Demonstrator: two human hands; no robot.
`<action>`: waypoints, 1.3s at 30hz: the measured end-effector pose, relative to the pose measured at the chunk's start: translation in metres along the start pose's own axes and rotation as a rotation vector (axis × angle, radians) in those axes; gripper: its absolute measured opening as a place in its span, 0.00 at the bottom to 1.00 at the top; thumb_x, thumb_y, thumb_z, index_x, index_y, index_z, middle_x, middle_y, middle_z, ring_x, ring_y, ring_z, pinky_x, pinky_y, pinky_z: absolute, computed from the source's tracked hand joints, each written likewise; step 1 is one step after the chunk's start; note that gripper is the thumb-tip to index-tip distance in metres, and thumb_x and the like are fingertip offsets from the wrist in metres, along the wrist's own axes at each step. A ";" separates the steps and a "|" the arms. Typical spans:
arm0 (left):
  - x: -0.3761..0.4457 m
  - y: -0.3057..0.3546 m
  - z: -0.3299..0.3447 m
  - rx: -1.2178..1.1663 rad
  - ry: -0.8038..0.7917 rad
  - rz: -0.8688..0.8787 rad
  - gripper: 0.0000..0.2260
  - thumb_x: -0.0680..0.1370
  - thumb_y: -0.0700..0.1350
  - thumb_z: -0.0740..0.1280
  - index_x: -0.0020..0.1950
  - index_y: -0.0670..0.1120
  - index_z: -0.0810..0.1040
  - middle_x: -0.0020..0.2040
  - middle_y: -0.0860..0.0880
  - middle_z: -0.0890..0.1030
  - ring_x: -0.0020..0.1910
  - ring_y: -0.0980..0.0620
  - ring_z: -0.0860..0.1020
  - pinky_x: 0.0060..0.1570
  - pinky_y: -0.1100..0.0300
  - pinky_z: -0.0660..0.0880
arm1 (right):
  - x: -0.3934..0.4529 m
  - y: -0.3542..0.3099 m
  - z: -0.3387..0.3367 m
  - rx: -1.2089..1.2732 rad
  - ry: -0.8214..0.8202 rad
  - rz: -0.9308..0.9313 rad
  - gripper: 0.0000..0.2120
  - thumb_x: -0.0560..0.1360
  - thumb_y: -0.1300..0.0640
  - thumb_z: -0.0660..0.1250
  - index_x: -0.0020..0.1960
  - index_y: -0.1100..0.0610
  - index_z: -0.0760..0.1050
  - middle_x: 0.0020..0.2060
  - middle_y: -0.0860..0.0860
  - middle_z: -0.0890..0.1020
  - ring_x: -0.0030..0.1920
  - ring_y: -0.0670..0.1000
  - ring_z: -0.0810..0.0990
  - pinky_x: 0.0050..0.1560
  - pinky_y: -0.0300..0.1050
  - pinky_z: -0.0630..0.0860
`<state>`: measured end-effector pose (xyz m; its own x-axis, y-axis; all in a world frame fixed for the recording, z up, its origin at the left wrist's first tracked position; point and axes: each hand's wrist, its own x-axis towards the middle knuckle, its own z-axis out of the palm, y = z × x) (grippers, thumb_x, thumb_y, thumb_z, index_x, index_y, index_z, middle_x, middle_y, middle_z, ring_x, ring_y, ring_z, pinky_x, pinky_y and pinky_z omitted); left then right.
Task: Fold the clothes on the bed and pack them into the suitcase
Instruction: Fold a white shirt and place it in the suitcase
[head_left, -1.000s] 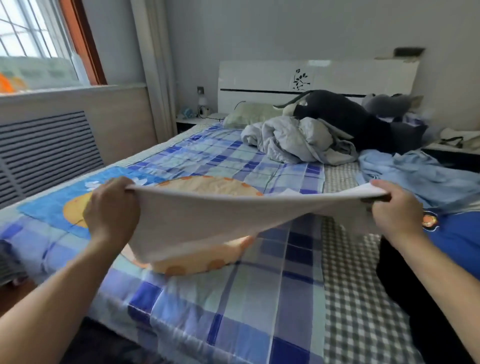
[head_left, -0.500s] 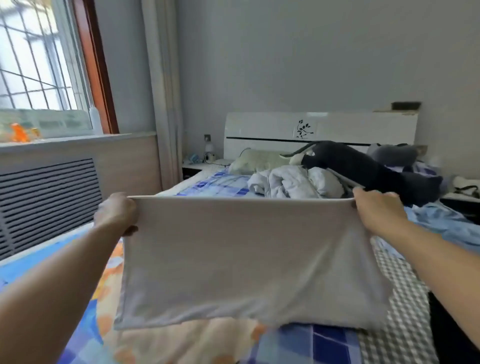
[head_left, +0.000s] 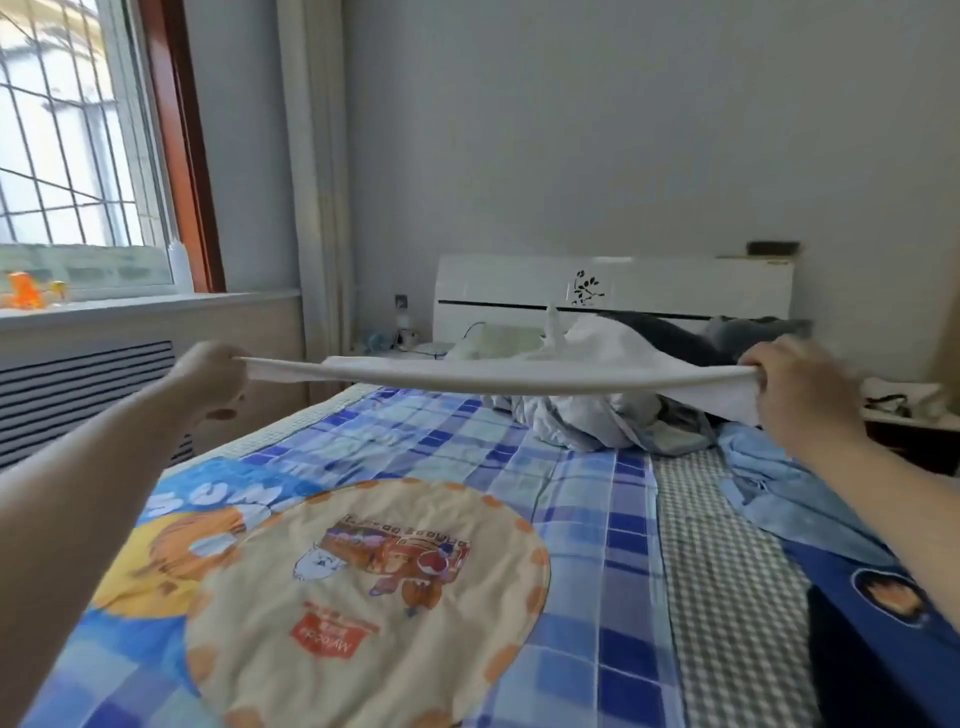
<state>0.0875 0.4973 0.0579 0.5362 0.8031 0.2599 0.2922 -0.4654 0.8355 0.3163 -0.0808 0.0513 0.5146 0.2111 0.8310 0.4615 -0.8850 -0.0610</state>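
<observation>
**White garment stretched flat in the air above the bed**

While both arms reach forward, the white garment (head_left: 493, 375) hangs stretched between the two hands, seen nearly edge-on as a thin, slightly sagging band well above the bed (head_left: 587, 499). The left hand (head_left: 210, 371) grips one end with its fingers curled round the cloth, and the right hand (head_left: 795, 384) clamps the other end, where a loose fold of the fabric droops just below the fist. The hands are held wide apart, at about the same height.

Under the garment the blue plaid quilt (head_left: 571, 519) covers most of the bed, with a round cream cartoon panel (head_left: 374, 592) printed near the person. Behind the cloth, toward the white headboard (head_left: 623, 291), lies a crumpled pale grey heap of clothes (head_left: 582, 421), partly hidden by the stretched band. A dark garment (head_left: 670, 338) lies behind that heap, and a light blue garment (head_left: 779, 488) is spread on the checked sheet at the right side. A dark blue garment with a round emblem (head_left: 883, 597) lies nearest the right forearm. No suitcase shows in this view.
</observation>
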 end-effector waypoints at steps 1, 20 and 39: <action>-0.017 -0.026 0.003 0.003 -0.014 -0.011 0.14 0.82 0.35 0.56 0.58 0.41 0.81 0.47 0.36 0.79 0.44 0.38 0.80 0.41 0.46 0.83 | -0.033 0.002 0.001 0.011 0.000 -0.032 0.10 0.69 0.74 0.68 0.48 0.64 0.81 0.42 0.61 0.79 0.43 0.65 0.77 0.43 0.58 0.74; -0.252 -0.302 0.073 -0.221 -0.111 -0.612 0.12 0.82 0.39 0.67 0.63 0.36 0.75 0.53 0.38 0.76 0.40 0.39 0.78 0.24 0.58 0.80 | -0.317 0.017 0.003 0.190 -0.907 0.745 0.16 0.80 0.46 0.60 0.54 0.57 0.78 0.51 0.56 0.82 0.49 0.59 0.79 0.54 0.56 0.77; -0.264 -0.315 0.042 0.032 -0.156 -0.473 0.12 0.77 0.45 0.73 0.59 0.43 0.83 0.44 0.43 0.85 0.40 0.44 0.82 0.52 0.47 0.82 | -0.316 0.013 -0.014 0.324 -0.824 0.766 0.13 0.76 0.64 0.69 0.60 0.57 0.77 0.52 0.57 0.81 0.50 0.58 0.79 0.49 0.52 0.75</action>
<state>-0.1128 0.4164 -0.2938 0.4504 0.8648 -0.2220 0.5550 -0.0764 0.8284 0.1491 -0.1649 -0.2045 0.9960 -0.0210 -0.0869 -0.0711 -0.7753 -0.6276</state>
